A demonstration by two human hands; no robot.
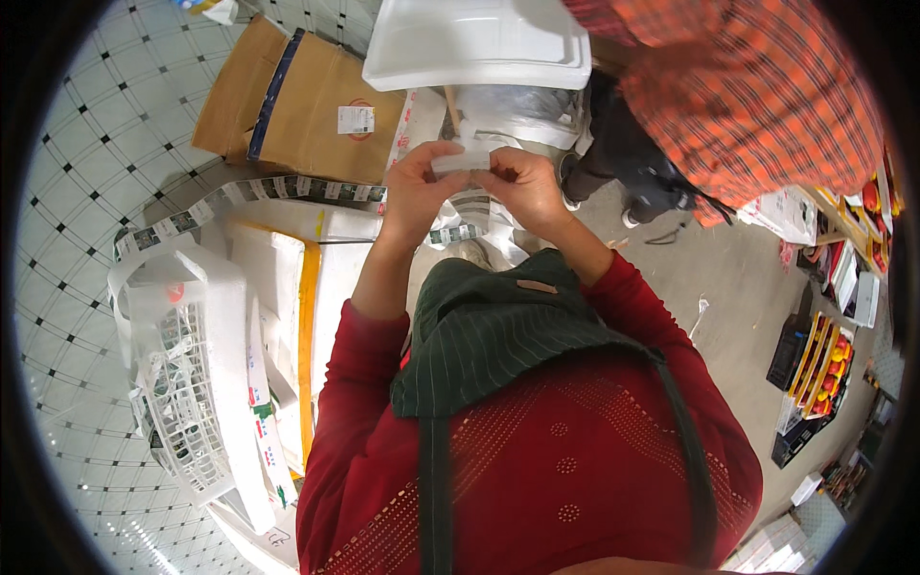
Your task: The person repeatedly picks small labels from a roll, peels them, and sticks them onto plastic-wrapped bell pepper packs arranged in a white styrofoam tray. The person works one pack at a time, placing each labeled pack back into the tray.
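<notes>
Both of my hands are raised in front of my green striped apron. My left hand pinches one end of a pale, translucent strip between thumb and fingers. The other end is pinched by my right hand, thumbs almost meeting below it. Whether the strip is film or paper backing I cannot tell. Below the hands hang pale, curling strips. A long band of printed labels runs left from near my left hand, and a short printed piece shows below it.
A cardboard box stands at upper left. At the top is a white foam tray or lid. Foam boxes and a white plastic basket line the left. A person in an orange plaid top stands close at upper right. Fruit crates lie far right.
</notes>
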